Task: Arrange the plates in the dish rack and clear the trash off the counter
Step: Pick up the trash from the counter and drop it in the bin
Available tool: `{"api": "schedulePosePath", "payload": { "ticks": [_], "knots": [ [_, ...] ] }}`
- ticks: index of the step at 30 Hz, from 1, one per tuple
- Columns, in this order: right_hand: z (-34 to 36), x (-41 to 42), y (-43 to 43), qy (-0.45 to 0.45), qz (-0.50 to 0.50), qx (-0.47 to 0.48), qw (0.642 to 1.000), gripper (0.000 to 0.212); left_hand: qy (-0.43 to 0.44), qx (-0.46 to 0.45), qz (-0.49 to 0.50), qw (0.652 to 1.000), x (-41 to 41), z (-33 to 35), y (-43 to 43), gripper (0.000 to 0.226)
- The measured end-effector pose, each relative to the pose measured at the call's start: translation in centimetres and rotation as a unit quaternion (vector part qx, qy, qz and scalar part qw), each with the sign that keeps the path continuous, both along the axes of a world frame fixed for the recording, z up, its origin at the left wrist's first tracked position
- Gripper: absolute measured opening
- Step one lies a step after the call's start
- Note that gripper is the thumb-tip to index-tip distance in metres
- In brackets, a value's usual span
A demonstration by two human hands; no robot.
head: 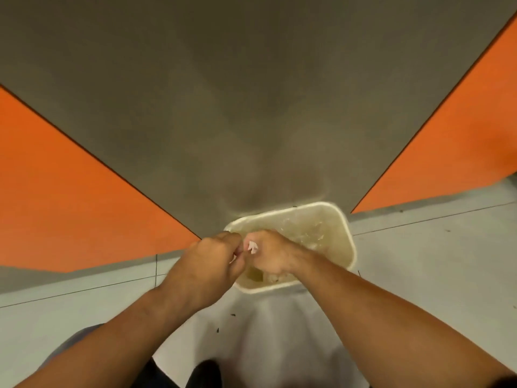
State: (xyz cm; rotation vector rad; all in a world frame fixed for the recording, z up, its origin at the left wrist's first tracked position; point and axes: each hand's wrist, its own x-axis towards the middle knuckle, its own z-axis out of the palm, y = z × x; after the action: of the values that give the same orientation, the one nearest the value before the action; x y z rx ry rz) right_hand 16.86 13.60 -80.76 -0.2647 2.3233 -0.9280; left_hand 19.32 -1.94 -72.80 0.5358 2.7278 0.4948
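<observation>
A small white scrap of trash (252, 247) pokes out betw. the two fists, right over the cream bin (345, 233). The left hand (207, 264) is curled tight w/ fingertips pinched near the scrap; can't tell if it grips any. The right hand (270, 254) is closed too, knuckles up, scrap stuck at its thumb side. Both arms reach fwd & meet above the bin. Bin sits on a pale tile floor (433, 275), by a grey wall (251, 79) w/ orange panels (70, 205) on each side.
</observation>
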Motion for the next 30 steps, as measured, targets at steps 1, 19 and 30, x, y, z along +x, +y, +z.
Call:
{"api": "schedulePosePath", "payload": {
  "ticks": [1,19,30],
  "knots": [
    [-0.1,0.3,-0.8,-0.001,0.023,-0.008,1.000,0.005,-0.003,-0.001,0.003,1.000,0.0,-0.1,-0.4,0.017],
    [4.5,3.6,9.2,0.120,0.009,0.157,0.980,0.026,-0.116,-0.109,-0.150,0.976,-2.3,-8.3,4.2,0.023],
    [13.3,5.8,8.1,0.116,-0.024,0.190,0.975,0.030,-0.032,0.012,-0.112,0.993,-2.4,4.2,2.6,0.033]
  ]
}}
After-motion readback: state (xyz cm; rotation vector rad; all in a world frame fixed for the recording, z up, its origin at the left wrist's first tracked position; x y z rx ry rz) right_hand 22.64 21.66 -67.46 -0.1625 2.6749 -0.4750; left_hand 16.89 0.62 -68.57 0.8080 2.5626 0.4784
